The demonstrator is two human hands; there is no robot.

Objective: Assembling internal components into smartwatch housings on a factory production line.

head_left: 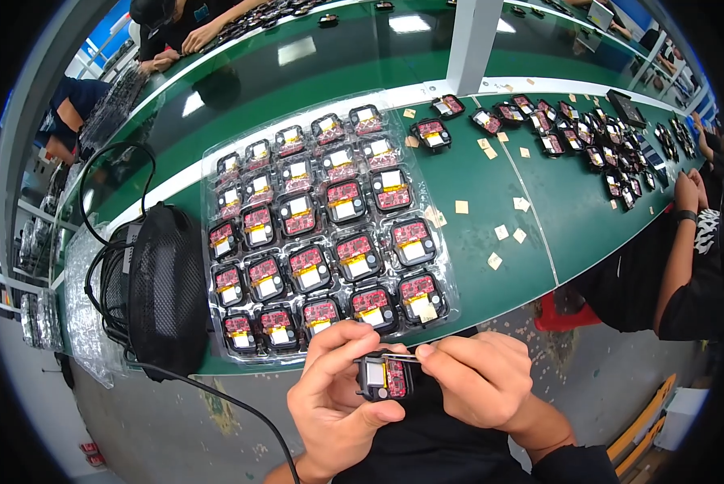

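At the bottom centre, my left hand (336, 403) grips a small open black device housing (386, 377) by its sides. A red circuit board, a pale battery and a strip of yellow tape show inside it. My right hand (483, 379) pinches a thin metal tool that looks like tweezers (399, 356). The tool's far end lies across the upper edge of the housing; whether it touches the board I cannot tell. Just beyond my hands sits a clear plastic tray (444, 274) with rows of similar open housings in its pockets.
The tray rests on a green workbench (491, 302). A black mesh bag (168, 290) with black cables stands left of it. Loose housings (604, 141) cluster at the far right, with scattered paper squares (461, 207) between. Co-workers sit at the right and far left. A grey post (472, 48) rises behind.
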